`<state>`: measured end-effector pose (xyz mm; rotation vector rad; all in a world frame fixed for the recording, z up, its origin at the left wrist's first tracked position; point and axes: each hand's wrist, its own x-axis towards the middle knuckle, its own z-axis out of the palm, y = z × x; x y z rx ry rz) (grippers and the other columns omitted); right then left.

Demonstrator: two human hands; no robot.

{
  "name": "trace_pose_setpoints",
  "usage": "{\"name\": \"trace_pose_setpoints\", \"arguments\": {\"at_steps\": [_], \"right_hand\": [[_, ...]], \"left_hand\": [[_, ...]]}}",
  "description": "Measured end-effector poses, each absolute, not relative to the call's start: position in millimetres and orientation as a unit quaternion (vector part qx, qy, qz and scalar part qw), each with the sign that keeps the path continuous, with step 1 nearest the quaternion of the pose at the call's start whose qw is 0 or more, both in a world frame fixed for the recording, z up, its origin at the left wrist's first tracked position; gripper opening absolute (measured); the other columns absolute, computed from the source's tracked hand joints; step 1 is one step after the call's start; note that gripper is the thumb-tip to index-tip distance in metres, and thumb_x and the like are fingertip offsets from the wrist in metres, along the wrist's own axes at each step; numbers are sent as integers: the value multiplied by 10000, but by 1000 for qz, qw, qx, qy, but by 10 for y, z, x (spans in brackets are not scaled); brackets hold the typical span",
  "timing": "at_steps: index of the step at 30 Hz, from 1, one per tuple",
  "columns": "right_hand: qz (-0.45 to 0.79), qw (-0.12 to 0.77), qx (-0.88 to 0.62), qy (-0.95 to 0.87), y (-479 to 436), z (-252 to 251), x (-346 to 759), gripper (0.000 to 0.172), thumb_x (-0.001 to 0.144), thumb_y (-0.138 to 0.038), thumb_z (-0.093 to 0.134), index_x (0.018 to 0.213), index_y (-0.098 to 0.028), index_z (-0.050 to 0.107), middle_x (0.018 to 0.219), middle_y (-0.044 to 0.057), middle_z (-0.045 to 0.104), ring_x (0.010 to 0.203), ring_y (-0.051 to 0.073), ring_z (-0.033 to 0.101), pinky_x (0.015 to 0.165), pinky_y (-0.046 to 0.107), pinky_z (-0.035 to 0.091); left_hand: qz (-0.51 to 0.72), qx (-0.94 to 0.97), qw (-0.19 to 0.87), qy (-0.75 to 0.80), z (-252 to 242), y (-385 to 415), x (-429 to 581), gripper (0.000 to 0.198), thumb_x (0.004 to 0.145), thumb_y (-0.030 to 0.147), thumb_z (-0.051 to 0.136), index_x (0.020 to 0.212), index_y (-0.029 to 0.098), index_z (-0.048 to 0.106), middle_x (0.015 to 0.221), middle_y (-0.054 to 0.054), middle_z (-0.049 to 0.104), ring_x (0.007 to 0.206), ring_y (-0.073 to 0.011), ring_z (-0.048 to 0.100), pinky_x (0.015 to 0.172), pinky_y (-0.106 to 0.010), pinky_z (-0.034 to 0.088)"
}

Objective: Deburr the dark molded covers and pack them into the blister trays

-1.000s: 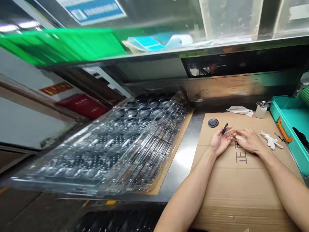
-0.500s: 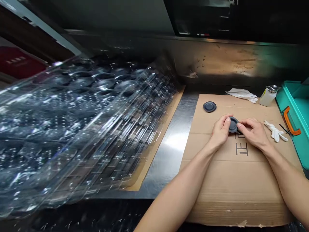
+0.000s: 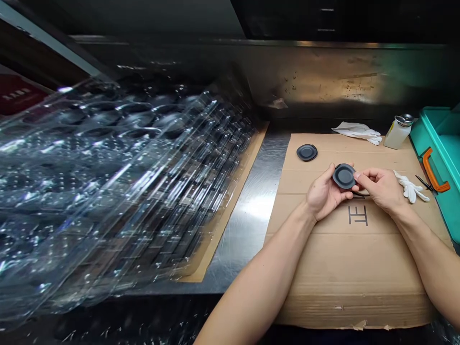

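A small dark grey rounded piece [image 3: 344, 176] is held over the cardboard sheet [image 3: 323, 268], its broad face turned up. My left hand [image 3: 323, 194] cradles it, fingers beneath and around its left side. The fingertips of my right hand [image 3: 383, 189] pinch its right edge. Below my right fingers a thin dark strip [image 3: 360, 194] shows; what it belongs to is unclear. A similar dark piece [image 3: 306, 152] lies flat on the cardboard, beyond my hands and to the left.
Stacked clear plastic trays [image 3: 118, 191] fill the left side. White gloves [image 3: 357, 131] lie at the back, another white glove [image 3: 409, 187] and black tweezers [image 3: 426, 183] at right. Behind them stand a pump bottle [image 3: 397, 132] and a teal toolbox [image 3: 440, 167] with an orange handle.
The held piece has turned so its face shows more fully. My left hand has opened out beneath it, palm up. The whole view has shifted slightly.
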<state>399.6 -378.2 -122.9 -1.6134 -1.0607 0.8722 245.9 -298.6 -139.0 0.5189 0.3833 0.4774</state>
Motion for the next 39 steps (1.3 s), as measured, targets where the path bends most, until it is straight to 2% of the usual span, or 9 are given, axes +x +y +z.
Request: {"name": "trace_pose_setpoints", "arguments": {"at_steps": [2,6,11,14,18,24,32,36,39], "right_hand": [[296,464,-684,-478,-3783,-1258,4012,475,882,-639,660,832,-175,747,754,59,744,656,166,640,628,300,518],[56,347,-718,-600,-3792,-1363,4144,410,980,-558,545,998,-212,766,965,90,752,950,265,658,869,432,511],[48,201,-675,-708,-3805,-1443,4331,471,877,-538,691,1258,-260,697,1178,97,709,1115,324,632,952,494,505],[16,277,-676,-683,-3791,-1424,4331,424,907,-455,670,1272,-240,686,1143,99,708,1069,297,646,942,466,516],[-21,392,-683,-617,-3786,-1411,4104,446,915,-498,689,1273,-233,693,1138,113,677,1056,284,638,917,443,538],[10,325,-643,-694,-3792,-1490,3753,316,985,-321,565,1259,-263,711,1235,131,548,1090,276,579,893,432,549],[-3,195,-636,-747,-3842,-1367,3890,308,1026,-348,488,1201,-249,721,1188,128,592,959,239,594,748,349,518],[-70,234,-672,-699,-3800,-1418,4038,318,1007,-351,516,1212,-217,717,1216,158,617,1058,298,602,826,414,532],[-75,309,-678,-663,-3769,-1469,4111,306,978,-337,552,1194,-217,733,1198,143,638,1037,286,636,837,409,543]], "left_hand": [[243,239,919,200,-1388,-2971,2465,492,1072,452,327,1119,136,702,1047,-140,737,713,-168,677,583,-266,499],[284,217,903,238,-1373,-2918,2457,530,1071,457,314,1025,96,699,1107,-186,732,699,-150,641,589,-263,491],[294,230,894,249,-1375,-2876,2419,526,1060,488,337,1047,106,697,1162,-197,726,716,-160,638,610,-282,498],[304,255,883,252,-1414,-2881,2431,518,1057,505,337,1077,128,692,1176,-179,732,728,-167,649,633,-296,500],[328,281,865,256,-1467,-2927,2501,480,1066,486,325,1118,166,678,1180,-130,740,878,-202,700,744,-321,546],[320,274,868,264,-1453,-2979,2542,428,1063,457,372,1098,160,679,1211,-131,732,1208,-267,672,1006,-404,555],[349,242,859,286,-1458,-2952,2526,401,1083,387,375,1030,120,668,1185,-165,736,1219,-253,667,1046,-425,563],[370,203,859,290,-1441,-2958,2542,366,1088,352,377,1010,125,654,1161,-136,729,1185,-229,679,1050,-458,572],[329,161,884,291,-1404,-2939,2524,422,1092,371,324,1025,96,638,1132,-189,728,1181,-266,694,990,-435,610]]}}
